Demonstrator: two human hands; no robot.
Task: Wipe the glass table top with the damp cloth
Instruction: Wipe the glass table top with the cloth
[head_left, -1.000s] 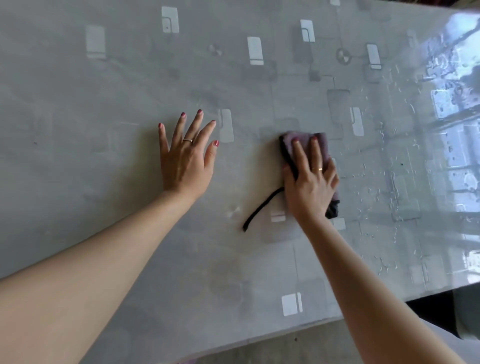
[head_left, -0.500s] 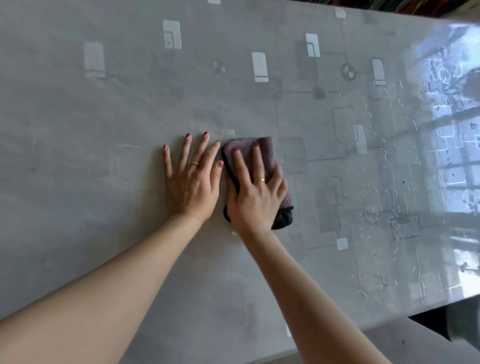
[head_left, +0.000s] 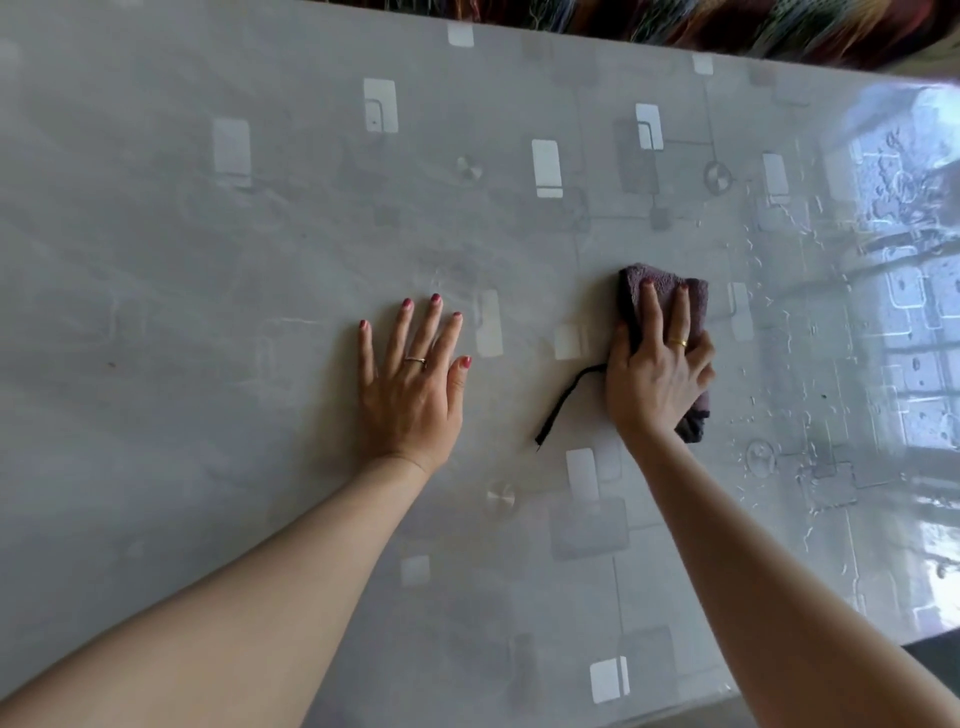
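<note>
A grey glass table top (head_left: 218, 322) with pale rectangle patterns fills the head view. My right hand (head_left: 657, 371) presses flat on a folded purple-grey cloth (head_left: 667, 285) at centre right, fingers spread over it. A dark strap (head_left: 563, 402) trails from the cloth toward the near left. My left hand (head_left: 413, 382) lies flat on the glass with fingers apart, holding nothing, a hand's width to the left of the cloth.
Water drops and streaks (head_left: 810, 395) lie on the glass right of the cloth, where a window reflects brightly. A multicoloured fabric (head_left: 727, 26) runs along the far edge. The near table edge (head_left: 675, 714) sits at the bottom right.
My right hand has slid the cloth to the right, away from my left hand, and the strap trails out again. My left hand stayed flat in place.
</note>
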